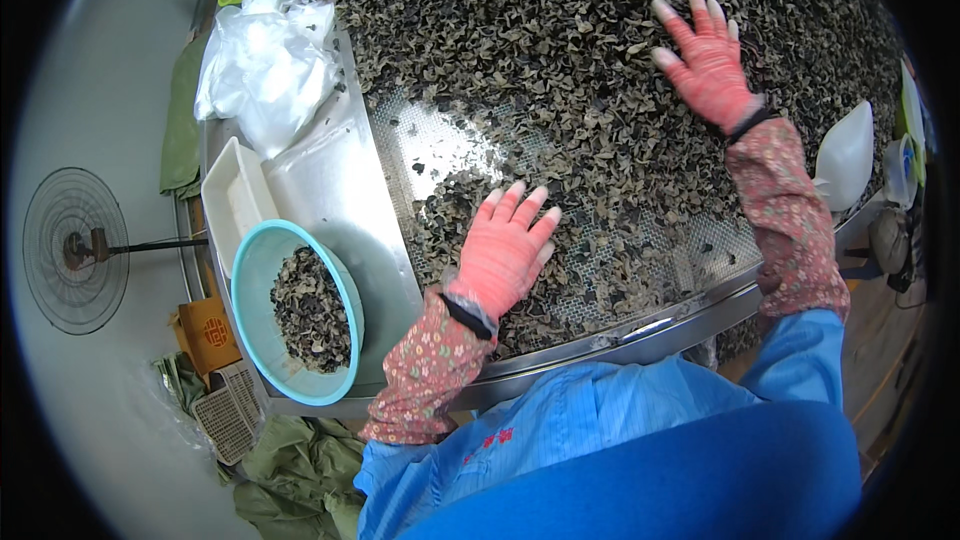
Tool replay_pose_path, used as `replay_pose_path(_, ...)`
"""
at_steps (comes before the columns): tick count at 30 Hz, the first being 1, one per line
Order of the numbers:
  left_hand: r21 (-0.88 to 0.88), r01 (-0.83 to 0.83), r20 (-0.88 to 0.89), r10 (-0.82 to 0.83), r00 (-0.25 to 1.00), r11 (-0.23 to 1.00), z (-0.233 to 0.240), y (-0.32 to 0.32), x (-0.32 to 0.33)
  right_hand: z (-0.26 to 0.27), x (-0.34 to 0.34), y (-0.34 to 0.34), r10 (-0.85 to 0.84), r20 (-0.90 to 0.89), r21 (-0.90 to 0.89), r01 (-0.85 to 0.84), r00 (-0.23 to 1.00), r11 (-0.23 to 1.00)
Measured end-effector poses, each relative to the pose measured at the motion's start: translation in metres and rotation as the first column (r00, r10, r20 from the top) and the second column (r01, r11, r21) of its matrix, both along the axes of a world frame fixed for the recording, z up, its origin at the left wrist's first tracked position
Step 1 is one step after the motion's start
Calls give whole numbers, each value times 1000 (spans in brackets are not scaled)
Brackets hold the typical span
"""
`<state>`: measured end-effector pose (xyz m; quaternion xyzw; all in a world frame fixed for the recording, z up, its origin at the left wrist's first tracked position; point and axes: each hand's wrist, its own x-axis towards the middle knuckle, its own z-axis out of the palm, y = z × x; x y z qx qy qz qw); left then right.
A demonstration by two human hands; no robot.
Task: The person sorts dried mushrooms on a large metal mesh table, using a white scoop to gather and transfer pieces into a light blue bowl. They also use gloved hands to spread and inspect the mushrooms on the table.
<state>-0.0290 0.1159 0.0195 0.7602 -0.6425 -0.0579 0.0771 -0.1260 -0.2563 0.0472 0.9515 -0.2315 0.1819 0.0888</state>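
Dried wood ear fungus point(585, 37) lies in a thick layer over a perforated metal mesh tray point(405, 124), thinner near the front edge. My left hand point(504, 251), in a pink glove with white fingertips, rests palm down on loose pieces near that edge, fingers spread. Farther off to the right, my right hand point(705, 64) in a matching glove lies flat on the thicker part of the layer, its fingers apart. Neither hand grips anything that shows; what lies under the palms is hidden. Floral sleeves cover both forearms.
Left of the mesh, a steel ledge point(352, 187) carries a turquoise basin point(247, 292) holding fungus pieces, a white rectangular tray point(238, 191) and clear plastic bags point(266, 67). A white scoop-like container point(846, 157) stands at right. A fan point(75, 251) is at far left.
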Motion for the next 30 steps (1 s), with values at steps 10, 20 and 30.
replay_pose_path(10,101,9,2,-10,1000,995,-19,4,10,-29,-73,135,374,-285,242,-311,883,919)
replay_pose_path(20,-115,153,-283,-180,942,982,-15,2,-98,-14,-169,183,584,-232,507,-416,778,755)
replay_pose_path(30,38,94,-197,-85,977,995,-20,24,-108,-38,-179,180,500,-213,554,-318,839,769)
